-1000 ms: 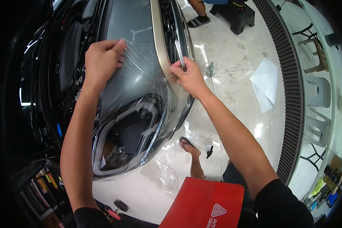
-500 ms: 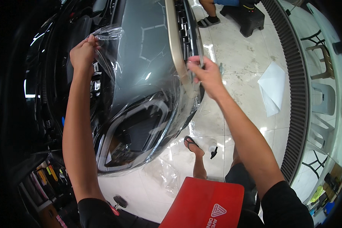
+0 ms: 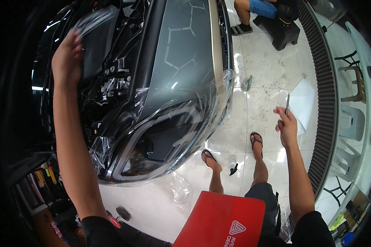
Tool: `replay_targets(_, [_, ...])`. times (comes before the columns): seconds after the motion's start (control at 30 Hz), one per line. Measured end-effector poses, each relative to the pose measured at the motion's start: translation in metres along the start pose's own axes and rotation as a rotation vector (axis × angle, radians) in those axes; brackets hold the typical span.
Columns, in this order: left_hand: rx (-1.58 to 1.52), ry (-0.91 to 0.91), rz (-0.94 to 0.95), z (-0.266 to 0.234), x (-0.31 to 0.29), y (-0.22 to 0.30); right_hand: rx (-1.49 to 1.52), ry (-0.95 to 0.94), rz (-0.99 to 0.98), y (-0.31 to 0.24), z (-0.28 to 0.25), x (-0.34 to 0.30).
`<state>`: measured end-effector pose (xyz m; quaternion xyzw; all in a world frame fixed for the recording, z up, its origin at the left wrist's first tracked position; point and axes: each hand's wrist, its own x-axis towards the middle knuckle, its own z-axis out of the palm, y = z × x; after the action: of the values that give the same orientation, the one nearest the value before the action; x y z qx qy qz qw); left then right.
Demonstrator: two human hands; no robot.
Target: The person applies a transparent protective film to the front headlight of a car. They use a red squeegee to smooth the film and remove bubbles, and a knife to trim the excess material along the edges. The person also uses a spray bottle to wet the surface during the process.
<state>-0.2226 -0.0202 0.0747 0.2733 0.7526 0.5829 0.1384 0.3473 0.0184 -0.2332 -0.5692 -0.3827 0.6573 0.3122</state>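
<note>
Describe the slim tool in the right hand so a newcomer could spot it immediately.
From the car, go right across the tiled floor to the white sheet. The right hand shows against its left edge, with the slim tool pointing up the picture. Thin, straight and grey, it stands out from the broad, pale sheet.

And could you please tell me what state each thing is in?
Left hand: raised, closed
Clear film: pinched by left hand at one end
Right hand: closed on thin tool
Headlight: covered by wrinkled wrapping
Engine bay: exposed
White sheet: lying on the floor
Plastic scrap: crumpled
</note>
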Motion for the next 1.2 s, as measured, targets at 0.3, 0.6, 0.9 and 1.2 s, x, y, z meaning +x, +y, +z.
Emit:
replay_targets(0.3, [0.939, -0.972, 0.428, 0.097, -0.121, 0.032, -0.443, -0.082, 0.200, 0.162, -0.034, -0.070])
replay_targets(0.6, [1.220, -0.591, 0.431, 0.041, -0.199, -0.010, -0.036, -0.287, 0.434, 0.115, 0.061, -0.118])
replay_targets(0.9, [0.917, -0.711, 0.454, 0.037, -0.216, 0.005, -0.009, -0.273, -0.026, 0.054, 0.090, -0.076])
replay_targets(1.2, [0.729, -0.799, 0.380, 0.033, -0.212, -0.002, -0.322, -0.481, -0.949, -0.073, 0.179, -0.025])
